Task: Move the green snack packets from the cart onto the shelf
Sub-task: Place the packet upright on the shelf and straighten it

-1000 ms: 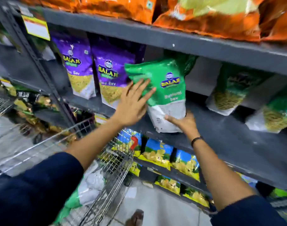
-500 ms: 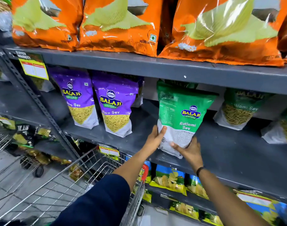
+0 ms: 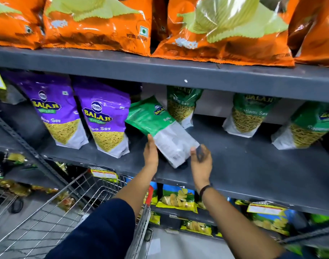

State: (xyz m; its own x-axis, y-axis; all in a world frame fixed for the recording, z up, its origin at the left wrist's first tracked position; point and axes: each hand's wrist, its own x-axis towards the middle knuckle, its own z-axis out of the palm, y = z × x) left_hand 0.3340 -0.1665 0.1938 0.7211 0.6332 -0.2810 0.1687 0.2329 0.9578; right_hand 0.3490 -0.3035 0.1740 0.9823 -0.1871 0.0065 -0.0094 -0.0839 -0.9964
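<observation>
A green snack packet (image 3: 150, 118) lies tilted on the middle shelf (image 3: 244, 165). Its top leans left against a purple packet (image 3: 105, 124) and its white base points down to the right. My left hand (image 3: 150, 154) grips the packet's lower left edge. My right hand (image 3: 201, 159) is just right of the base corner, fingers apart, palm towards the packet. Three more green packets (image 3: 180, 107), (image 3: 247, 116), (image 3: 307, 128) stand further back on the same shelf. The wire cart (image 3: 70, 202) is at lower left under my left arm; its contents are out of view.
A second purple packet (image 3: 55, 113) stands at the left of the shelf. Orange bags (image 3: 96, 25) fill the shelf above, so headroom is low. Yellow and blue packets (image 3: 176, 199) line the shelf below. A grey upright post (image 3: 29, 146) slants at the left.
The green packet stood upright between both hands; now it has tipped left against the purple packet. My right hand has come off its base and my left hand has slid to its edge.
</observation>
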